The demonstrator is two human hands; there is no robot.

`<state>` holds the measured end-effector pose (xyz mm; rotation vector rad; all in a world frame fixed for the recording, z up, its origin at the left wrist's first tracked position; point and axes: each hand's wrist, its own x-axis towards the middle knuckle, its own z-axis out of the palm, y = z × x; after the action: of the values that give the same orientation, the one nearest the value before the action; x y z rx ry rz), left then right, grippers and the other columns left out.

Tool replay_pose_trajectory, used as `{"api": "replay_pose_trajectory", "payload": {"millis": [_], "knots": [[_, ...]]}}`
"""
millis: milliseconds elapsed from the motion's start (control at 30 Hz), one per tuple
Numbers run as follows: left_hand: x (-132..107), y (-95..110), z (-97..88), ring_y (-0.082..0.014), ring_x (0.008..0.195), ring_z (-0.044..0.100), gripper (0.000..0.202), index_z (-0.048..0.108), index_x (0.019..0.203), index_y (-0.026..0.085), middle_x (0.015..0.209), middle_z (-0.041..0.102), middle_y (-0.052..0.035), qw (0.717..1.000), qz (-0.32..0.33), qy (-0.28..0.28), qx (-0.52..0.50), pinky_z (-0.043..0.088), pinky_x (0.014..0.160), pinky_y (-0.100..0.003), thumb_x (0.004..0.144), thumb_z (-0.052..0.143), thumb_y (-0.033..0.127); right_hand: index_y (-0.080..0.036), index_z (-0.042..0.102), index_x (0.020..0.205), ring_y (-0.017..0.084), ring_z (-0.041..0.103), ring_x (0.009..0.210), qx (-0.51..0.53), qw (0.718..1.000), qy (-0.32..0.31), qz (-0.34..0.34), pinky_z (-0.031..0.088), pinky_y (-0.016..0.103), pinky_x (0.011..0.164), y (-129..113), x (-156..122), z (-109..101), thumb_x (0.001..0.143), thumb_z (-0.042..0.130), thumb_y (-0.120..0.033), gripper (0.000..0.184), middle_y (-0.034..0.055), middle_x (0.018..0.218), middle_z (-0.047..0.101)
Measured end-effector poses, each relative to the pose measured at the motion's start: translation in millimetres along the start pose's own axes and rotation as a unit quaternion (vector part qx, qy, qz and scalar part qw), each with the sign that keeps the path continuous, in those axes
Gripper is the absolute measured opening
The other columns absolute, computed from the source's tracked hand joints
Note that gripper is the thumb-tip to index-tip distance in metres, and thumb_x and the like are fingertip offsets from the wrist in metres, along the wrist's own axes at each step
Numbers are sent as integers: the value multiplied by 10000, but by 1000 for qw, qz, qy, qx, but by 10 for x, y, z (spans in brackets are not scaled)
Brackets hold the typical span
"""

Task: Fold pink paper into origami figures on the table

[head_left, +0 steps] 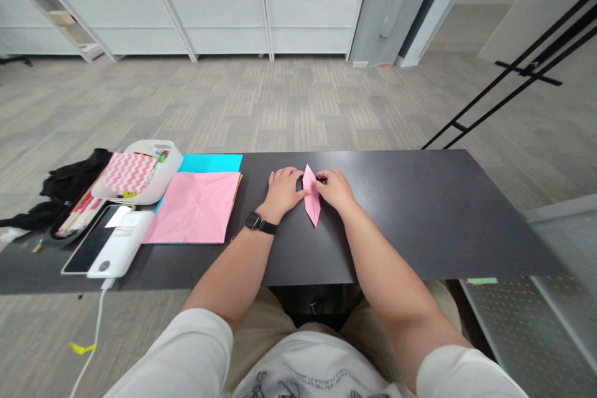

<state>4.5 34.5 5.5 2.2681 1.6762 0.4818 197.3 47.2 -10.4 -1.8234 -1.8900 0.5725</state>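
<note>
Counted at one dark bench (pixel 420 217): one left hand (pixel 284 189) and one right hand (pixel 337 189), making two hands, plus one watch (pixel 254 221) and one folded pink paper (pixel 311 204). Counted farther left: one pink-topped paper stack (pixel 198 205), one white basket (pixel 168 169), one zigzag-patterned packet (pixel 128 173), one dark-screened device (pixel 91 242), one white power bank (pixel 121 242), one white cable (pixel 101 311) and one yellow tag (pixel 82 348). Hard to count fairly through blur: slim sticks (pixel 79 216), probably several, in one black tray (pixel 65 239).

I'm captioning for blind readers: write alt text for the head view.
A person's left hand and right hand touch folded pink paper, pointed at both ends, on a dark table. Paper sheets and a white basket sit at left.
</note>
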Motion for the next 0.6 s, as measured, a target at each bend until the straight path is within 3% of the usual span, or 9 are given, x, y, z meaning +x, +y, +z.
{"api": "replay_pose_trajectory", "payload": {"millis": [200, 433, 600], "knots": [[-7, 9, -3, -352, 1403, 551, 408, 682, 1297, 316, 1475, 638, -83, 1000, -2, 1, -2, 338, 1262, -649, 922, 807, 422, -291, 799, 1144, 258, 657, 1166, 6, 1000, 20, 2, 509, 436, 1089, -31, 10, 37, 925, 686, -311, 247, 71, 1196, 698], [5, 26, -3, -361, 1373, 580, 550, 607, 1401, 251, 1459, 661, -125, 999, -23, 16, -15, 401, 1216, -583, 925, 805, 446, -248, 760, 962, 219, 672, 1063, 101, 994, 32, -11, 530, 385, 1036, 10, 95, 36, 860, 685, -245, 127, 39, 1101, 726], [59, 14, -19, -304, 1319, 624, 338, 723, 1196, 242, 1387, 689, -92, 998, -3, 32, -63, 457, 1189, -500, 966, 750, 488, -233, 701, 958, 207, 683, 1052, 210, 975, 43, -50, 549, 354, 1001, -1, 100, -13, 920, 595, -299, 131, 52, 1111, 729]]}}
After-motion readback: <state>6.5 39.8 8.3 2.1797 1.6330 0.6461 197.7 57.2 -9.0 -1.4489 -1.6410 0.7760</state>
